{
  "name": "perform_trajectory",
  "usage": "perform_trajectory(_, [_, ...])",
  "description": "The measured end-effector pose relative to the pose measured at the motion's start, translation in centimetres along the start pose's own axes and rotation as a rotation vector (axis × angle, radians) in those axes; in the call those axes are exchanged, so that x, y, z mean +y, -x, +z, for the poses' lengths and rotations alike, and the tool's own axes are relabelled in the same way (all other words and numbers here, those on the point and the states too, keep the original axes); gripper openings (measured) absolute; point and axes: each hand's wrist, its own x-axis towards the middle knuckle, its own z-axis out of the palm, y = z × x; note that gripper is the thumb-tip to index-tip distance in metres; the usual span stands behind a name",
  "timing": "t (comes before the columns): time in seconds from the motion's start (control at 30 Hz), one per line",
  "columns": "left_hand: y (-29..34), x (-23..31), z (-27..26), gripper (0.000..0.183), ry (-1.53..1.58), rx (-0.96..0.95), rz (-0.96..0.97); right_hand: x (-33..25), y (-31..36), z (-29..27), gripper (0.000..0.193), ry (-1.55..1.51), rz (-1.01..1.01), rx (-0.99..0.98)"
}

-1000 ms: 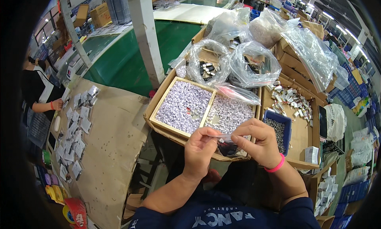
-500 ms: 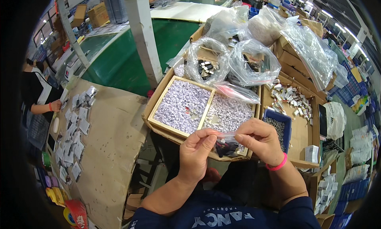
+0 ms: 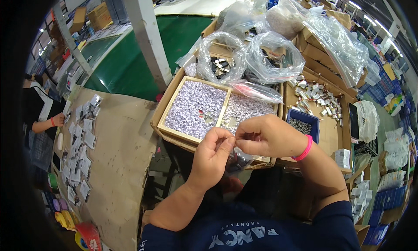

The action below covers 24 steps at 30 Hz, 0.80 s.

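Note:
My left hand [image 3: 212, 157] and my right hand [image 3: 272, 135] meet over the near edge of the parts box. Both are closed, thumb against fingers, pinching the top edge of a small clear plastic bag [image 3: 238, 159]. The bag hangs below the fingers with dark items inside, too blurred to name. Just beyond the hands lies a wooden divided tray [image 3: 179, 135] holding many tiny white-lilac pieces [image 3: 196, 104]. To the right of my right hand stands a blue bin [image 3: 316, 131] of small grey metal parts.
Large open plastic bags [image 3: 272, 61] with black and metal parts stand behind the tray. A cardboard tray [image 3: 328, 140] on the right holds small metal-and-white parts. Packed small bags [image 3: 80, 151] cover part of the left table [image 3: 119, 164], where another person's hand [image 3: 58, 119] works. A post [image 3: 150, 37] rises beyond.
My right hand has slid left along the bag's top edge until its fingertips meet those of my left hand. The whole view has shifted slightly.

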Motion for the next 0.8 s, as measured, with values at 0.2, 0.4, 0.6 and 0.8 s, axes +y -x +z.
perform_trajectory(0.2, [-0.1,-0.4,-0.4,0.008,0.118,-0.021,-0.097,0.7,0.0,-0.1,0.018,-0.136,0.056,-0.061])
perform_trajectory(0.4, [-0.2,-0.9,-0.5,0.06,0.835,-0.544,-0.445,0.7,0.9,-1.9,0.015,-0.487,0.102,-0.235])
perform_trajectory(0.6, [0.0,-2.9,0.7,0.071,0.775,-0.63,-0.411,1.0,0.7,-1.6,0.013,-0.149,-0.112,0.022])
perform_trajectory(0.8, [0.1,-3.6,0.3,0.077,0.678,-0.456,-0.419,0.8,1.0,-1.0,0.013,0.097,-0.277,0.166])
